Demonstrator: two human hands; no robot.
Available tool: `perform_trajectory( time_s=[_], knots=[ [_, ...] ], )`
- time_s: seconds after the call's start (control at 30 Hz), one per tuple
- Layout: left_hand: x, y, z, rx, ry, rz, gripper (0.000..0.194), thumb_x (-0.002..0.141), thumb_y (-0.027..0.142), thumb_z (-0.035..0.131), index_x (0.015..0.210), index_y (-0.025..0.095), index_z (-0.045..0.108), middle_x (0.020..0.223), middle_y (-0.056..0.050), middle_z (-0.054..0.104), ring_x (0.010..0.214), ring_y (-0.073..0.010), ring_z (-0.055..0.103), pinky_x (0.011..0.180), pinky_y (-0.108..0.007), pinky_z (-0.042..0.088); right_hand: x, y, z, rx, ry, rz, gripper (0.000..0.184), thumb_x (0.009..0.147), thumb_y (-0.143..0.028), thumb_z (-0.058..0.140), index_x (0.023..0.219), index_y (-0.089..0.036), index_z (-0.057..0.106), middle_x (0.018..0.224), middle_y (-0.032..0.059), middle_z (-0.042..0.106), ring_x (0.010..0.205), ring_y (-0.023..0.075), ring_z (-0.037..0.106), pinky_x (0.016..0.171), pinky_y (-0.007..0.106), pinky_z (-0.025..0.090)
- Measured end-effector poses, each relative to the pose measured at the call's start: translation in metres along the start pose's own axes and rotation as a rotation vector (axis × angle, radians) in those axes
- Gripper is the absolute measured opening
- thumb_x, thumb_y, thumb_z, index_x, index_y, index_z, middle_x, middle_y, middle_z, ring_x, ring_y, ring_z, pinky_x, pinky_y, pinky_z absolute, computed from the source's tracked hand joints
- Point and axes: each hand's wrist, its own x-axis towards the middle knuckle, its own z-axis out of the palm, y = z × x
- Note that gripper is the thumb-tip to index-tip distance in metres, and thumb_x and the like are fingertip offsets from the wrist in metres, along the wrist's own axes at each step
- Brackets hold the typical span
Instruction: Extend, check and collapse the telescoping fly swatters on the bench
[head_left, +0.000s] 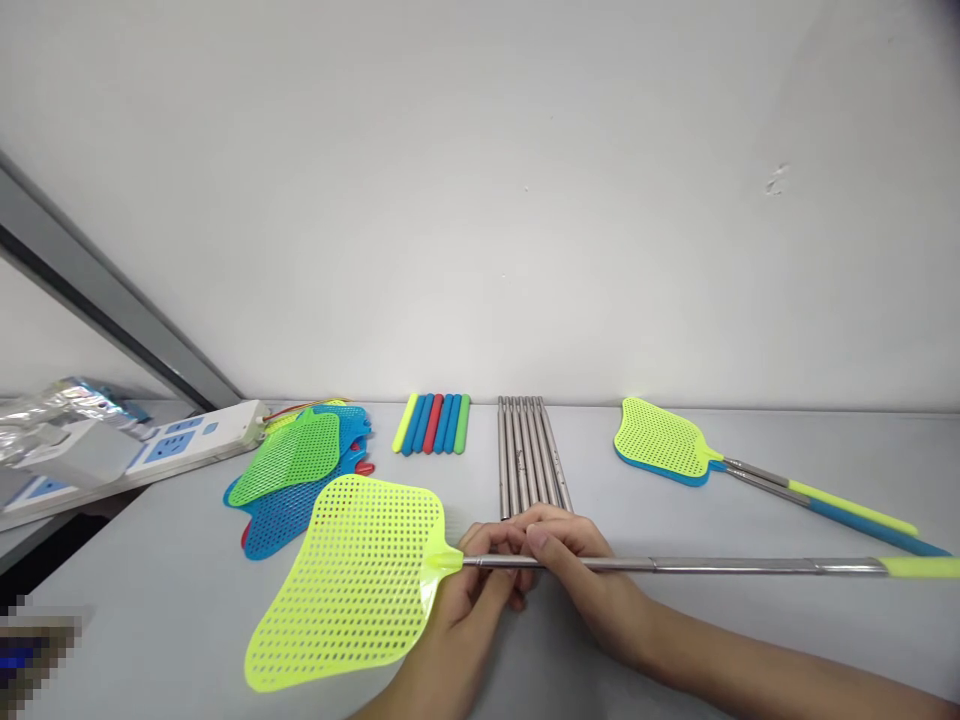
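Note:
A yellow fly swatter (360, 575) lies across in front of me, its perforated head to the left and its extended metal rod running right to a yellow grip. Close to the head, my left hand (472, 600) has its fingers closed around the rod. Right beside it, my right hand (574, 570) also grips the rod, thumb on top; the two hands touch. Just beyond my fingers lies a row of several metal rods (529, 450), their near ends partly hidden by my hands.
Several coloured grips (435, 424) lie side by side near the wall. Loose swatter heads (292, 465) are piled at left, beside a power strip (199, 440) and clear plastic packaging (52, 420). Two swatters with rods and grips (667, 435) lie at right. A wall (525, 200) rises behind the table.

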Motion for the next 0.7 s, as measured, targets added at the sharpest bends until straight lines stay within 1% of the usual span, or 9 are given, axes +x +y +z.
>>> perform_trajectory(
  time_s=[0.13, 0.23, 0.33, 0.43, 0.47, 0.6, 0.7],
  knots=[
    [-0.001, -0.001, 0.0, 0.025, 0.001, -0.02, 0.024, 0.082, 0.037, 0.043, 0.076, 0.018, 0.057, 0.072, -0.002, 0.051, 0.075, -0.0161, 0.044, 0.072, -0.025, 0.034, -0.002, -0.001, 0.0, 0.022, 0.003, 0.022, 0.042, 0.087, -0.041, 0.035, 0.066, -0.013, 0.06, 0.076, 0.0061, 0.055, 0.064, 0.0131, 0.053, 0.063, 0.027, 0.043],
    [-0.002, -0.004, 0.0, -0.008, 0.008, -0.046, 0.025, 0.081, 0.039, 0.045, 0.076, 0.018, 0.056, 0.072, -0.002, 0.049, 0.074, -0.0163, 0.044, 0.073, -0.027, 0.033, -0.002, 0.002, 0.0, 0.039, 0.008, 0.042, 0.039, 0.087, -0.039, 0.035, 0.068, -0.014, 0.06, 0.072, 0.0046, 0.055, 0.064, 0.0127, 0.053, 0.065, 0.027, 0.042],
    [-0.001, -0.009, -0.001, -0.165, -0.023, -0.051, 0.025, 0.08, 0.04, 0.045, 0.083, 0.017, 0.054, 0.071, -0.002, 0.049, 0.071, -0.0159, 0.044, 0.071, -0.028, 0.034, -0.001, 0.006, -0.001, 0.078, -0.011, 0.029, 0.042, 0.088, -0.038, 0.032, 0.063, -0.014, 0.055, 0.063, 0.0029, 0.054, 0.062, 0.0131, 0.053, 0.066, 0.028, 0.041],
    [-0.001, -0.012, -0.002, -0.355, -0.094, 0.007, 0.026, 0.082, 0.038, 0.041, 0.091, 0.017, 0.052, 0.074, -0.003, 0.049, 0.067, -0.0146, 0.044, 0.066, -0.028, 0.035, 0.001, 0.008, -0.001, 0.118, -0.032, 0.028, 0.045, 0.089, -0.04, 0.026, 0.06, -0.015, 0.05, 0.056, 0.002, 0.053, 0.058, 0.0139, 0.054, 0.066, 0.029, 0.041],
    [-0.001, -0.012, -0.002, -0.4, -0.111, 0.03, 0.025, 0.083, 0.036, 0.039, 0.091, 0.017, 0.052, 0.074, -0.003, 0.049, 0.066, -0.014, 0.043, 0.065, -0.028, 0.035, 0.002, 0.007, -0.002, 0.115, -0.038, 0.028, 0.046, 0.089, -0.04, 0.025, 0.06, -0.015, 0.049, 0.055, 0.0021, 0.054, 0.059, 0.0142, 0.055, 0.067, 0.029, 0.041],
    [0.002, -0.007, -0.003, -0.485, -0.132, 0.055, 0.034, 0.088, 0.035, 0.027, 0.083, 0.016, 0.054, 0.067, -0.001, 0.045, 0.062, -0.0123, 0.041, 0.062, -0.026, 0.035, 0.004, 0.002, -0.002, 0.034, -0.051, 0.015, 0.046, 0.088, -0.04, 0.03, 0.057, -0.015, 0.051, 0.058, 0.0038, 0.056, 0.063, 0.0147, 0.054, 0.067, 0.027, 0.04],
    [0.003, -0.005, -0.003, -0.42, -0.108, 0.027, 0.036, 0.089, 0.035, 0.026, 0.076, 0.016, 0.054, 0.063, 0.0, 0.044, 0.06, -0.0113, 0.041, 0.062, -0.024, 0.034, 0.004, 0.001, -0.002, 0.003, -0.069, 0.023, 0.044, 0.088, -0.039, 0.031, 0.056, -0.015, 0.051, 0.058, 0.0033, 0.054, 0.06, 0.0138, 0.051, 0.063, 0.026, 0.039]
  ],
)
